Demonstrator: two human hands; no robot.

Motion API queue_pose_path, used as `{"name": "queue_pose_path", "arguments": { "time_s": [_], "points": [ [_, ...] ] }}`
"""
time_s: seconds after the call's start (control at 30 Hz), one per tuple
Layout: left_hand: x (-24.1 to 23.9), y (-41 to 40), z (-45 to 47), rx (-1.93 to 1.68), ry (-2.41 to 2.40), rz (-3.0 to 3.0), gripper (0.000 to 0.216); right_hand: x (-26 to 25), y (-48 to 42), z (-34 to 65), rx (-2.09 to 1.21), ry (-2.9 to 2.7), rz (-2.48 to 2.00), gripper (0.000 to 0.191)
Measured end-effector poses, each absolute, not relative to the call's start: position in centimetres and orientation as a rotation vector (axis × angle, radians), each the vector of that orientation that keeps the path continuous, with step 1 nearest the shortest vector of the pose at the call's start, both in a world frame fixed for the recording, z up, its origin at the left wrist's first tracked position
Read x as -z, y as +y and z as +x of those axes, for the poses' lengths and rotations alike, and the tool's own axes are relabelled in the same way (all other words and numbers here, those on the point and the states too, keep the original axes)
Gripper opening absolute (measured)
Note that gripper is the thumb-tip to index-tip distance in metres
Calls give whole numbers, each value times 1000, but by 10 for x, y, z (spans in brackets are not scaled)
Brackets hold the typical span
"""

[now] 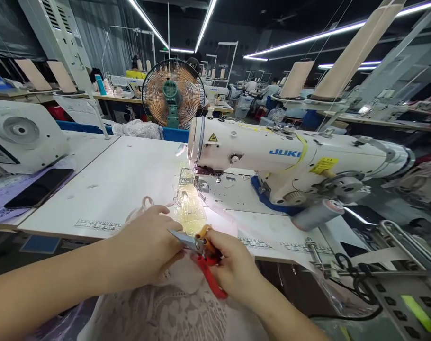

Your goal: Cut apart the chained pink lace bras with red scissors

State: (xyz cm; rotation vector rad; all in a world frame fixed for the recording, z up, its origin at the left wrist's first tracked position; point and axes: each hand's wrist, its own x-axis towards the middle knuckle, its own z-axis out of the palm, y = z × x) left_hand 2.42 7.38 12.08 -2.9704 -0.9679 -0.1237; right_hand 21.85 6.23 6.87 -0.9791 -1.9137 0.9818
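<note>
My right hand [233, 265] grips a pair of scissors [211, 272] with red and orange handles. The blades point left, close to the fingers of my left hand [153, 241]. Closed fingers of that hand hold pale pink lace fabric [180, 303], which hangs over the table edge toward my lap. Behind both hands stands a white JUKI sewing machine [251, 147], its lamp lighting the needle area. A strip of clear yellowish tape [189, 203] runs from under the needle toward me. What lies exactly between the blades is hard to make out.
On the left, a black phone [40, 188] lies on purple paper [2, 203] beside another white machine [23, 135]. A grey thread cone [318, 215] lies at the right. Beyond the table are a large fan [173, 92] and tall thread cones [297, 78]. Metal brackets [403, 246] stand at the right.
</note>
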Motion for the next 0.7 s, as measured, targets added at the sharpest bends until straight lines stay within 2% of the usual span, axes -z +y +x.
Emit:
{"name": "queue_pose_path", "arguments": {
  "time_s": [0.13, 0.3, 0.47, 0.57, 0.7],
  "points": [
    [-123, 79, -13, 96, -950, -2872, 22, -68, 64, 220, -1082, -1882, -977, 35],
    [-137, 85, -54, 206, -1010, -3046, 34, -67, 65, 226, -1101, -1898, -1021, 37],
    [-136, 92, -65, 624, -1231, -3258, 31, -63, 64, 229, -1139, -1924, -994, 36],
    [-130, 96, -62, 893, -1332, -3400, 24, -60, 60, 235, -1197, -1960, -1052, 28],
    [-124, 102, -51, 1042, -1587, -3557, 21, -55, 55, 242, -1220, -2034, -1120, 19]
  ]
}}
